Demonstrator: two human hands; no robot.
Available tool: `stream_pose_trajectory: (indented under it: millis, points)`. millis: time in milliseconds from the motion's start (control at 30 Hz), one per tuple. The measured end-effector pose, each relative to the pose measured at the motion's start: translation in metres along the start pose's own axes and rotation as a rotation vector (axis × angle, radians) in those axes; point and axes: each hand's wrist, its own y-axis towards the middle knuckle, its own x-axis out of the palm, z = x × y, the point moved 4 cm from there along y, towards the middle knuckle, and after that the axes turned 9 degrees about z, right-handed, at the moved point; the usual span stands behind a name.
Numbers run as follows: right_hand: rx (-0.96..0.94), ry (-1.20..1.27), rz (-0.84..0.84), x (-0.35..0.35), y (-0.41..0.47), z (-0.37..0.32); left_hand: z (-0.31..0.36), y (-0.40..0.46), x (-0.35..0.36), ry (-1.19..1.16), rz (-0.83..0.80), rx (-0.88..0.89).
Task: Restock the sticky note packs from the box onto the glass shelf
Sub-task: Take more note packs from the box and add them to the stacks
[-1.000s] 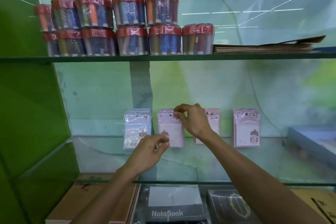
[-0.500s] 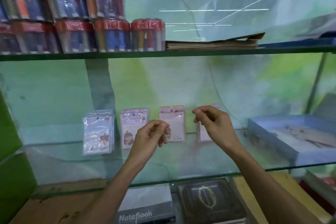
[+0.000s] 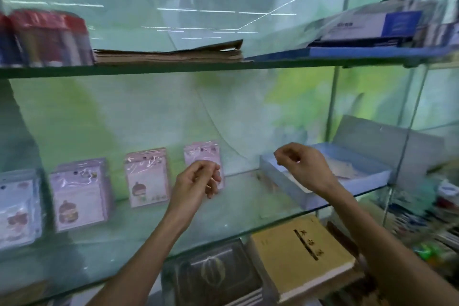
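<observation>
Several pink and lilac sticky note packs stand in a row against the back of the glass shelf: a leftmost stack, one, one and a last pack partly hidden by my left hand. My left hand hovers above the shelf in front of that last pack, fingers loosely curled and holding nothing. My right hand hangs over the left end of the pale blue box at the shelf's right, fingers loosely bent, empty. White sheets or packs lie inside the box.
The upper glass shelf carries red-lidded tubs, a flat cardboard stack and blue-white boxes. Below the shelf lie a dark notebook and a tan book. Cluttered goods sit at the lower right.
Both hands have let go of the packs in the row and shifted right; my right hand now hangs over the blue box. The view has swung to the right.
</observation>
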Motion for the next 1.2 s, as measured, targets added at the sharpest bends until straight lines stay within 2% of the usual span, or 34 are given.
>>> stream_pose_trajectory:
  millis: [200, 367, 500, 567, 667, 767, 867, 1033, 1200]
  points:
    - [0.203, -0.410, -0.261, -0.017, 0.033, 0.090, -0.014, 0.012, 0.065, -0.001, -0.051, -0.061]
    - [0.157, -0.684, -0.458, -0.008, 0.045, 0.105, -0.022, 0.019, 0.098, 0.013, -0.075, -0.103]
    - [0.137, -0.724, -0.554, 0.004, 0.050, 0.103, -0.024, 0.023, 0.115, 0.023, -0.074, -0.125]
    - [0.169, -0.672, -0.548, 0.002, 0.051, 0.102, -0.025, 0.025, 0.119, 0.041, -0.077, -0.130]
    - [0.254, -0.468, -0.394, -0.003, 0.056, 0.108, -0.026, 0.026, 0.121, 0.057, -0.092, -0.135]
    - [0.338, -0.182, -0.194, -0.010, 0.063, 0.113, -0.024, 0.028, 0.120, 0.062, -0.096, -0.129]
    - [0.435, 0.174, -0.098, -0.019, 0.064, 0.103, -0.023, 0.030, 0.117, 0.058, -0.076, -0.123]
    - [0.196, 0.281, 0.100, -0.041, 0.073, 0.072, -0.027, 0.034, 0.110, 0.062, -0.045, -0.104]
    - [0.239, 0.507, 0.079, -0.039, 0.068, 0.048, -0.023, 0.033, 0.109, 0.032, -0.074, -0.078]
